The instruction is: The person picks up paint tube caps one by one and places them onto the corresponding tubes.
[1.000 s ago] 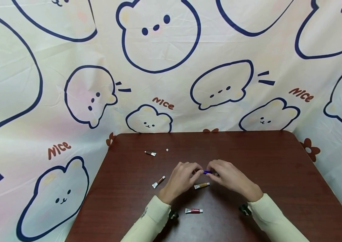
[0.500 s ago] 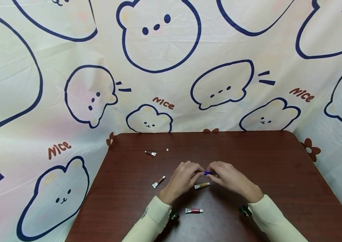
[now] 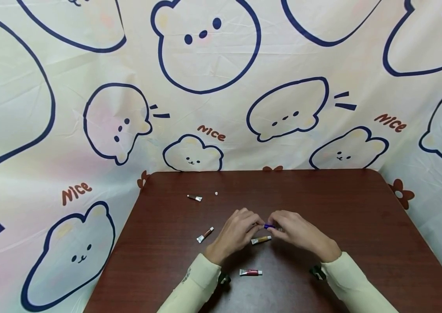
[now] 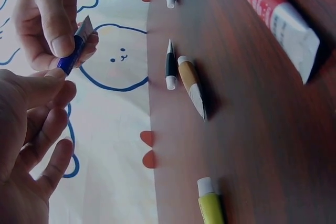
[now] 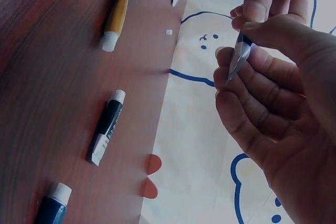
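A small blue paint tube (image 3: 269, 226) is held between the two hands over the middle of the table. My right hand (image 3: 299, 229) pinches it between thumb and fingers, and its flat silvery tail (image 5: 240, 56) sticks out below the thumb in the right wrist view. At the other end, the thumb and fingertips of my left hand (image 3: 237, 231) pinch the tube and hide its tip. Just below the hands lies an ochre paint tube (image 3: 261, 240) with a white cap. Nearer the front is a red paint tube (image 3: 250, 272).
A brown paint tube (image 3: 205, 235) lies left of the left hand. Farther back are a dark paint tube (image 3: 194, 198) and a loose small white cap (image 3: 216, 193). More tubes, such as a black paint tube (image 5: 107, 129), show in the right wrist view. Patterned cloth (image 3: 205, 108) hangs behind the table.
Both hands have come slightly down and toward the front with the blue paint tube between them. The tubes on the table have stayed in place.
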A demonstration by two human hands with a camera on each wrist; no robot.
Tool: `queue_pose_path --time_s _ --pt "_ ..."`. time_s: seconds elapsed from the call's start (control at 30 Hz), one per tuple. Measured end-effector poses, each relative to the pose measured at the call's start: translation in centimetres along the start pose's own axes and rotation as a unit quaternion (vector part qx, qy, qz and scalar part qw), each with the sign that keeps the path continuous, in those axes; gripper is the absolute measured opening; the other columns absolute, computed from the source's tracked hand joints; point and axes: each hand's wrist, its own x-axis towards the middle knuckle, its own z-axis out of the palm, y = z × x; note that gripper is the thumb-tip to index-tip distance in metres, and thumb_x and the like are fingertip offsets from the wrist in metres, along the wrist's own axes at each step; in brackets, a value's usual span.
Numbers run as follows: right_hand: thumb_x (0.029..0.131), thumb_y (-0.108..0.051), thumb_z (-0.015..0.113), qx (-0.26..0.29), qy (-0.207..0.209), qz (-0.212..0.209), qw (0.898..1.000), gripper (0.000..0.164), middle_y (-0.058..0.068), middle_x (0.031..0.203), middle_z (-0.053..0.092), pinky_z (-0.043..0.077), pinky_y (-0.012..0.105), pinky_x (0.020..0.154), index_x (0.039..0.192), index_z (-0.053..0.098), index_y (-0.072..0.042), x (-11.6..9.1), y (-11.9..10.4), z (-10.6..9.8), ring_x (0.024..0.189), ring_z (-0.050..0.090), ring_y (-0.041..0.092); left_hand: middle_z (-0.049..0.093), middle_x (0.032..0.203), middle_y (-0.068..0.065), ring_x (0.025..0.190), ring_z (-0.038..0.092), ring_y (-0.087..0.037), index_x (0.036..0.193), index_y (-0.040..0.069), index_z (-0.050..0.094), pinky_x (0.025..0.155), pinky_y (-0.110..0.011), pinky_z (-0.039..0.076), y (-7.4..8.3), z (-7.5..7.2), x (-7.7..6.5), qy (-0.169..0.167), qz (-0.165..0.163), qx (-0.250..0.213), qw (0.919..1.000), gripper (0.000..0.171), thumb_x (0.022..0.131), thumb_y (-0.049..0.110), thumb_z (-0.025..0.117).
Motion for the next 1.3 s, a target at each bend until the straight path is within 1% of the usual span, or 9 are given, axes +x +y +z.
queue_pose_path --time_s 0.17,0.3,0.43,0.5,0.67,0.87,1.1,1.2,1.3 --pt "0.103 -0.014 0.077 0.005 -0.005 0.009 1.0 0.008 -0.008 0.096 0.069 0.056 0.022 0.071 0.107 0.07 -0.015 0.0 0.1 0.1 0.081 0.058 0.001 0.078 0.098 0.007 0.088 0.063 -0.011 0.105 0.017 0.077 0.074 -0.023 0.042 -0.1 0.0 -0.1 -0.001 0.006 -0.002 1.0 0.008 0.099 0.016 0.082" --pt "0.103 -0.015 0.077 0.005 -0.002 0.016 1.0 0.008 -0.007 0.098 0.071 0.058 0.024 0.073 0.107 0.071 -0.015 -0.2 0.1 0.1 0.083 0.06 0.002 0.079 0.104 0.007 0.09 0.065 -0.01 0.111 0.018 0.078 0.075 -0.022 0.041 -0.2 0.1 -0.2 -0.015 0.0 0.0 0.9999 0.01 0.101 0.017 0.08" --pt "0.102 -0.016 0.078 -0.005 0.01 0.021 1.0 0.007 -0.008 0.098 0.071 0.059 0.025 0.074 0.106 0.072 -0.016 -0.5 0.1 0.6 0.085 0.061 0.002 0.079 0.107 0.007 0.092 0.066 -0.009 0.114 0.019 0.077 0.076 -0.023 0.044 -0.2 0.2 -0.4 -0.021 -0.004 -0.001 0.9998 0.015 0.099 0.017 0.082" --pt "0.102 -0.016 0.078 -0.006 0.016 0.024 1.0 0.008 -0.009 0.097 0.07 0.059 0.025 0.074 0.105 0.071 -0.017 -0.7 0.2 0.9 0.084 0.06 0.001 0.079 0.106 0.007 0.091 0.067 -0.01 0.113 0.019 0.077 0.076 -0.024 0.045 -0.2 0.2 -0.4 -0.016 0.0 -0.001 0.9999 0.017 0.098 0.016 0.083" --pt "0.1 -0.015 0.079 0.001 0.019 0.025 0.999 0.01 -0.01 0.095 0.067 0.058 0.024 0.072 0.103 0.07 -0.017 -1.3 0.5 1.3 0.083 0.058 0.001 0.079 0.108 0.006 0.092 0.069 -0.011 0.114 0.018 0.078 0.076 -0.027 0.048 -0.6 0.1 -0.7 -0.015 0.0 0.012 0.9998 0.013 0.101 0.014 0.079" --pt "0.1 -0.016 0.08 -0.009 0.008 0.032 0.999 0.011 -0.012 0.094 0.066 0.056 0.024 0.073 0.101 0.069 -0.019 -2.3 1.1 2.2 0.082 0.057 -0.001 0.079 0.108 0.007 0.095 0.07 -0.011 0.114 0.019 0.078 0.079 -0.03 0.051 -1.0 -0.3 -1.0 -0.023 -0.013 0.024 0.9994 0.013 0.104 0.014 0.074" --pt "0.1 -0.019 0.079 0.004 -0.011 0.054 0.998 0.01 -0.014 0.094 0.063 0.051 0.022 0.069 0.101 0.07 -0.022 -3.4 1.8 2.9 0.081 0.054 -0.002 0.079 0.111 0.007 0.096 0.07 -0.011 0.115 0.019 0.079 0.077 -0.027 0.048 -1.1 -0.5 -1.2 -0.03 -0.03 0.024 0.9988 0.013 0.104 0.014 0.073" --pt "0.099 -0.021 0.08 -0.004 -0.005 0.046 0.999 0.01 -0.015 0.092 0.062 0.047 0.022 0.067 0.099 0.07 -0.023 -3.9 2.0 3.2 0.079 0.052 -0.002 0.08 0.11 0.007 0.095 0.07 -0.011 0.114 0.02 0.079 0.076 -0.028 0.048 -1.2 -0.5 -1.3 -0.028 -0.038 0.028 0.9985 0.013 0.103 0.015 0.075" --pt "0.098 -0.022 0.082 -0.02 0.007 0.031 0.999 0.012 -0.015 0.09 0.062 0.046 0.022 0.066 0.098 0.069 -0.023 -4.3 2.1 3.6 0.078 0.052 -0.002 0.08 0.109 0.008 0.094 0.07 -0.011 0.113 0.02 0.08 0.076 -0.028 0.048 -1.4 -0.5 -1.4 -0.025 -0.047 0.028 0.9982 0.013 0.102 0.014 0.076"
